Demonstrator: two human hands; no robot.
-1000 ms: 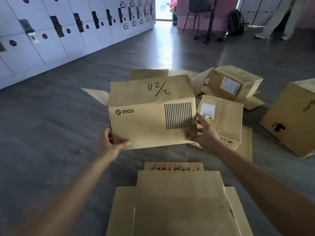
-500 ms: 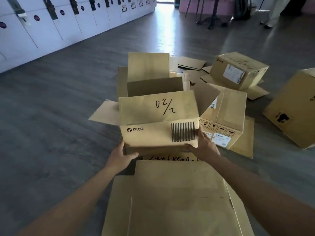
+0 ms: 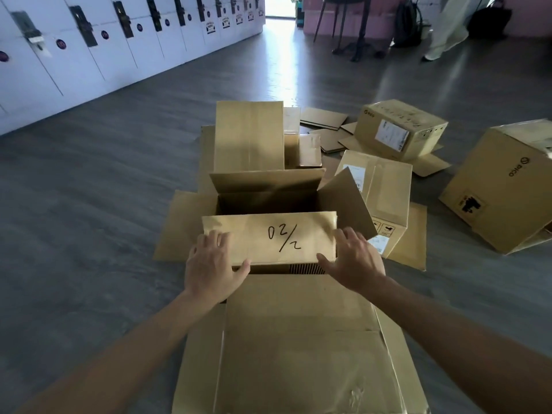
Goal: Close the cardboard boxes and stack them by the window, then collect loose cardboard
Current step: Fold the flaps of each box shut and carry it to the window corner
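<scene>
An open box [image 3: 268,201] stands on the grey floor [image 3: 89,234] in front of the person, with its four flaps spread out. The near flap [image 3: 268,239], marked "02/2" by hand, is folded over the opening and lies almost flat. The left hand [image 3: 210,264] rests on the left end of this flap with the fingers straight and spread and the thumb at the flap's near edge. The right hand [image 3: 352,261] is at the right end of the flap, fingers straight and apart; I cannot tell if it touches the flap or is only just above it. The far flap [image 3: 249,135] stands upright, the right flap [image 3: 346,204] leans outward, and the left flap [image 3: 185,225] lies flat on the floor. Close to the person is another box [image 3: 298,354] with its top flaps folded shut. To the right stand three closed boxes: one [image 3: 385,198] just beside the open box, one [image 3: 400,130] farther back, and a big tilted one [image 3: 504,186] at the right edge. Loose cardboard sheets [image 3: 324,118] lie on the floor behind them. White lockers [image 3: 89,55] run along the left wall
</scene>
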